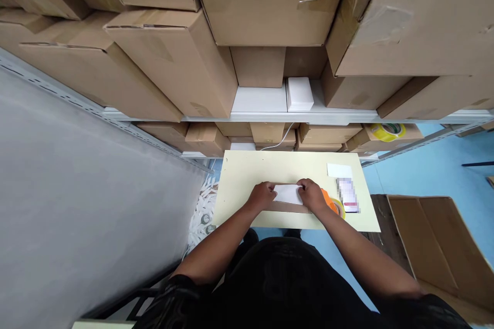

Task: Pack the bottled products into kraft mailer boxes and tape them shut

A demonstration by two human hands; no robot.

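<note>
My left hand (262,196) and my right hand (311,195) grip the two ends of a white paper label (287,194). Thumbs and fingers are closed on its edges. Beneath it lies a flat brown cardboard piece (287,207), partly covered by the paper and my hands; whether it is a box I cannot tell. The pale yellow table (247,169) carries all of this. Close to my right wrist is an orange tape dispenser (329,200) with a yellow-rimmed tape roll (339,208), partly hidden by my forearm.
A phone (348,195) and a white card (339,170) lie on the table's right side. Shelves ahead hold brown cartons (270,5), a small white box (300,94) and a yellow tape roll (388,132). An open carton (436,241) stands on the right; paper scraps (203,211) lie left.
</note>
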